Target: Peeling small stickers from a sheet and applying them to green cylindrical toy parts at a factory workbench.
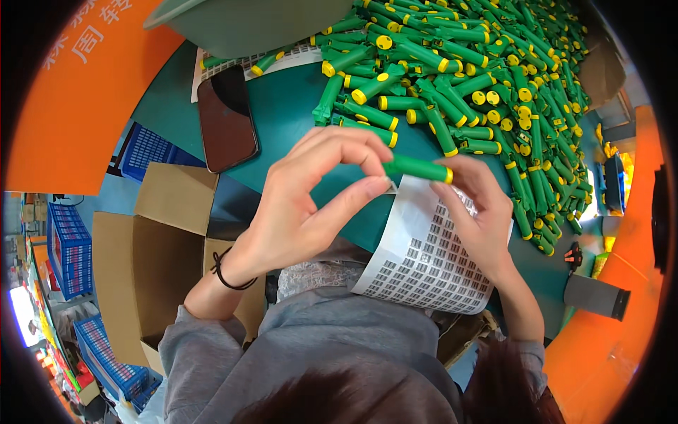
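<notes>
Between my hands, above the near edge of the table, is a green tube with a yellow end [422, 169]. My right hand [484, 212] is closed on its yellow end. My left hand [311, 198] pinches a small white sticker [393, 188] at the thumb tip; its fingertips are close to the tube's other end, and whether they touch it is hard to see. Under my right hand a white sheet of small printed labels [424, 265] curves over the table edge toward my lap.
A large heap of similar green tubes [452, 78] covers the table's far right. A dark phone [227, 120] lies at left, near a grey-green basin [240, 28]. An open cardboard box [116, 275] stands below left. A grey cylinder [593, 297] is at right, beside black-and-red snips [573, 256].
</notes>
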{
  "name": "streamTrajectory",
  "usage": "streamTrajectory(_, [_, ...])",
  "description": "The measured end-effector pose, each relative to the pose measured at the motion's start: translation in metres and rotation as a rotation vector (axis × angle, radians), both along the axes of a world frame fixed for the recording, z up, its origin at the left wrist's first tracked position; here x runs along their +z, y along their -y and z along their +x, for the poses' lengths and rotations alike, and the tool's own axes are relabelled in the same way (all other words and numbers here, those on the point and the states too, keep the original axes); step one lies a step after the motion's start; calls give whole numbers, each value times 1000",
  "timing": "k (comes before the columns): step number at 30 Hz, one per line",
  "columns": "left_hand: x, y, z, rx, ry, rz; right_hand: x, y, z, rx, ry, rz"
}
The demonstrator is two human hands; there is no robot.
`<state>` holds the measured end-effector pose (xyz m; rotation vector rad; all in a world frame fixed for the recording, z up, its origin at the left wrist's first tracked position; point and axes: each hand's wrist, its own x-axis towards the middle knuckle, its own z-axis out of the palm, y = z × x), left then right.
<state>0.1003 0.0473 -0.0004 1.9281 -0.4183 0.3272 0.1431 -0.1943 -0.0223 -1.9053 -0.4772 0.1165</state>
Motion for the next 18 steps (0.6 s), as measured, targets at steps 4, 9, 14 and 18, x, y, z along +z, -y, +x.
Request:
streamTrajectory(4, [2, 14, 9, -111, -138, -131, -1, 15, -18, 64, -264, 313])
streamTrajectory(9, [2, 37, 17, -296, -391, -124, -10, 23, -25, 88, -385, 414])
streamTrajectory(14, [1, 45, 18, -294, -528, -123, -8, 25, -28, 38, -415, 396])
streamTrajectory(18, [1, 47, 16, -269, -497, -126, -11, 25, -30, 19, -377, 414])
